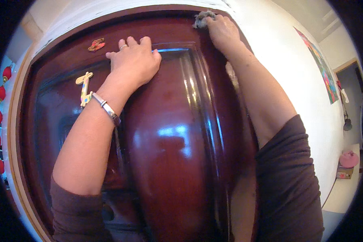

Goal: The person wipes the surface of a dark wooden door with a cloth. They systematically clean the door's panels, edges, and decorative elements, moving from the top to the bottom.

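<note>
A glossy dark red wooden door (161,161) with raised panels fills the middle of the view. My left hand (135,60) rests on its upper part with the fingers spread, holding nothing; a ring and a bracelet are on it. My right hand (224,32) reaches to the door's top right corner and grips a crumpled grey cloth (203,19) against the frame edge. A yellow giraffe-shaped decoration (84,86) is fixed to the door beside my left wrist. Above it, to the left of my left fingers, is a small red and orange sticker (96,44).
A white wall (294,92) runs along the right, with a colourful poster (318,64) on it. Farther right are a pink round object (349,159) and a small box (344,173) on a ledge. Red lantern-like ornaments (1,93) hang at the far left.
</note>
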Motion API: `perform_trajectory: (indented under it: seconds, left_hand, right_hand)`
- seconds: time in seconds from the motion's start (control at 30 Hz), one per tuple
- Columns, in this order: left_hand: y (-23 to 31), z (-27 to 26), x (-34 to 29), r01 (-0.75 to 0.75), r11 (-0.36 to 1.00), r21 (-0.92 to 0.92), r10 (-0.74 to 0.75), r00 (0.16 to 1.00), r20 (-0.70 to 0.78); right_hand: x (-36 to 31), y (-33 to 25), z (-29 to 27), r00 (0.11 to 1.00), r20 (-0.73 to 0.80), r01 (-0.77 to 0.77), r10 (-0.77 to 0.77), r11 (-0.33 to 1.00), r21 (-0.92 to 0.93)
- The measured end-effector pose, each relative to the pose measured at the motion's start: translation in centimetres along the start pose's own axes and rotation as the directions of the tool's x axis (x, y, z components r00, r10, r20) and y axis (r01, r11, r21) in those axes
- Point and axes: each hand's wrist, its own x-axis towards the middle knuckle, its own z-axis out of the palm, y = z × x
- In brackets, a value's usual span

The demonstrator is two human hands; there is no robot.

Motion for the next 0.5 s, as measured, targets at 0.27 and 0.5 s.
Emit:
perform_trajectory:
  seconds: [0.27,0.5]
  left_hand:
    - [1.9,-0.8,1.3,-0.08,0.996,0.036,0.076,0.994,0.082]
    - [8.6,-0.5,2.1,-0.383,0.897,-0.22,0.408,0.909,0.081]
  right_hand:
    - [-2.0,0.6,-3.1,0.988,0.133,-0.114,0.082,0.958,0.264]
    - [1.0,5.6,1.7,0.921,-0.388,0.082,0.034,0.957,0.279]
